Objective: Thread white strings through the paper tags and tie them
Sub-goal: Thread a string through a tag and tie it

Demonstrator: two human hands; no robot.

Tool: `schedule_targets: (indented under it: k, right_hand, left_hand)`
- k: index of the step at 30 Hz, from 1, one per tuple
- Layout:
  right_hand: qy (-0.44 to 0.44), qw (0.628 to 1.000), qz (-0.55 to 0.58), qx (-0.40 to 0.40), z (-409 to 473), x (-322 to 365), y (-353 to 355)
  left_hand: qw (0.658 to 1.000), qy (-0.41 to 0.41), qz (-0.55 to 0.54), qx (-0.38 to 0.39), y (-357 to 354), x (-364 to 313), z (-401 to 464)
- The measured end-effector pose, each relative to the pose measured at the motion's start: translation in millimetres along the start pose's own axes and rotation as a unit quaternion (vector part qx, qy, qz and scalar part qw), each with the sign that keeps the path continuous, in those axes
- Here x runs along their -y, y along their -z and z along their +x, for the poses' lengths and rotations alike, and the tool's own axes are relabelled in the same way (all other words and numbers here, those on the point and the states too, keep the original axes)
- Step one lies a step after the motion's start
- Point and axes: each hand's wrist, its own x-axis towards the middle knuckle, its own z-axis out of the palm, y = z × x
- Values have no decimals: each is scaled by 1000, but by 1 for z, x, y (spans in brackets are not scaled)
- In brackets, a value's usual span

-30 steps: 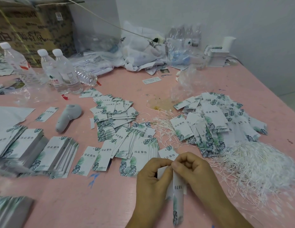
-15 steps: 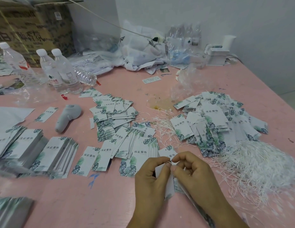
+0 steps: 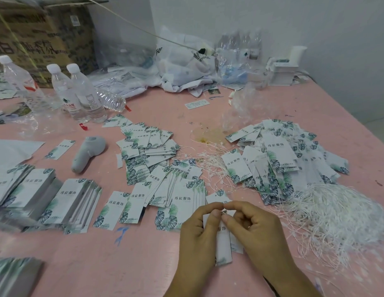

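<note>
Head view, both hands (image 3: 227,230) pinching tag (image 3: 223,243)

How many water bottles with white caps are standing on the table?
3, all at the far left: one nearest the left edge, and two side by side in front of the cardboard box. Bottles wrapped in plastic at the back may hide more.

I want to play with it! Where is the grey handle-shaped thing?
In the head view, the grey handle-shaped thing lies on the pink table, left of centre, between the water bottles behind it and the stacked tags in front.
</note>
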Motion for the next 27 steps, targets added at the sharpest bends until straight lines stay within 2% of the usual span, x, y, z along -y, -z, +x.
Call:
schedule_targets:
  k: [3,6,11,15,23,27]
  right_hand:
    - [22,998,-37,-34,0,-2,1]
    - [0,998,-29,-55,0,-2,2]
    - [-24,999,41,-4,-3,4,-5]
    - [-33,996,71,40,-4,7,-9]
    - [-65,996,62,9,-1,1,-8]
    - [-103,990,96,-2,1,0,-7]
  left_hand:
    - [999,17,-13,24,-2,2,0]
    - [999,37,-17,17,-2,4,1]
    - [997,67,-27,16,-1,2,2]
    - [992,95,-77,18,-2,-1,2]
    - [977,111,-178,22,-2,3,4]
    - [984,80,-158,13,-1,9,6]
